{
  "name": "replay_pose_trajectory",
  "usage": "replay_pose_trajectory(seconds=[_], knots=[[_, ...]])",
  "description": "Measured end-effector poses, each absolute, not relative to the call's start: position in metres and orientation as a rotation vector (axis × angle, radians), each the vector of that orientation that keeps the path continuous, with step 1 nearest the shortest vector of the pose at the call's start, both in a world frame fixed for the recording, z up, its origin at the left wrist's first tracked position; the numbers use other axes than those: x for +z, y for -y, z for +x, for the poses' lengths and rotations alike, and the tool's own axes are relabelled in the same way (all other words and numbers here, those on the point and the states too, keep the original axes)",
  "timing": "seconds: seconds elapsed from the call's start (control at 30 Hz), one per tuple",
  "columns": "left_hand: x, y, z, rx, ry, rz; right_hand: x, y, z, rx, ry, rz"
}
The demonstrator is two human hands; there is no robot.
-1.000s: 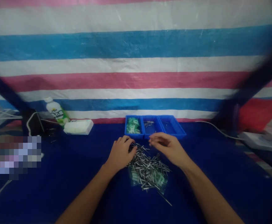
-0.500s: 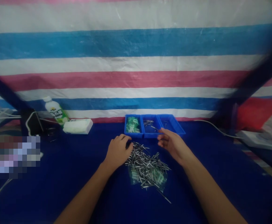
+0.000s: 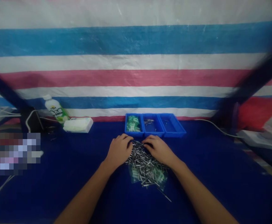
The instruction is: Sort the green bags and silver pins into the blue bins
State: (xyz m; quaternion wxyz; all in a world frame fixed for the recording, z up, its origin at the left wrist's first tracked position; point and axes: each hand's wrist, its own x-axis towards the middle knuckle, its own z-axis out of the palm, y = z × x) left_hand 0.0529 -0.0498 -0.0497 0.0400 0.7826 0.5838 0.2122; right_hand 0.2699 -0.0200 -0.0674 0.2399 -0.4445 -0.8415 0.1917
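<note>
A pile of thin metal pieces [image 3: 145, 165] lies on the blue table, partly over clear packets with green and white contents [image 3: 135, 175]. My left hand [image 3: 120, 150] rests at the pile's upper left edge, fingers curved; whether it pinches a piece is hidden. At the upper right of the heap is my right hand [image 3: 158, 150], its thumb and fingers reaching onto the metal pieces, tips too small to read. Just behind the hands stand three blue trays: the left tray [image 3: 134, 134] holds green packets, the middle tray [image 3: 153, 134] several metal pieces, the right tray [image 3: 174, 134] a few.
At the back left are a white and green bottle [image 3: 55, 109], a white tissue pack [image 3: 78, 125] and a dark device [image 3: 34, 121] with cables. A red bag [image 3: 257, 113] and a white power strip [image 3: 262, 141] sit at the right. A striped sheet [image 3: 136, 77] hangs behind.
My right hand has moved down and left from the trays to the pile; the thin piece it held is no longer seen in it. My left hand has barely moved.
</note>
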Motion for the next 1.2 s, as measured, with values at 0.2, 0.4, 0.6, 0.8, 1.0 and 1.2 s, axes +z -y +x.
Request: replay_pose_trajectory(seconds=[0.2, 0.4, 0.6, 0.8, 1.0, 1.2], knots=[[-0.051, 0.049, 0.054, 0.667, -1.753, 2.397, -0.066, 0.02, 0.272, 0.535, 2.258, -1.311], [-0.053, 0.048, 0.053, 0.723, -1.701, 2.392, -0.063, 0.024, 0.273, 0.564, 2.283, -1.267], [-0.054, 0.048, 0.052, 0.757, -1.666, 2.387, -0.064, 0.025, 0.273, 0.568, 2.293, -1.218], [-0.053, 0.049, 0.053, 0.834, -1.581, 2.409, -0.052, 0.028, 0.277, 0.555, 2.212, -1.204], [-0.046, 0.052, 0.058, 0.924, -1.465, 2.452, -0.037, 0.036, 0.271, 0.683, 1.968, -1.204], [-0.041, 0.056, 0.06, 1.048, -1.359, 2.498, -0.037, 0.041, 0.265, 0.76, 1.905, -1.146]])
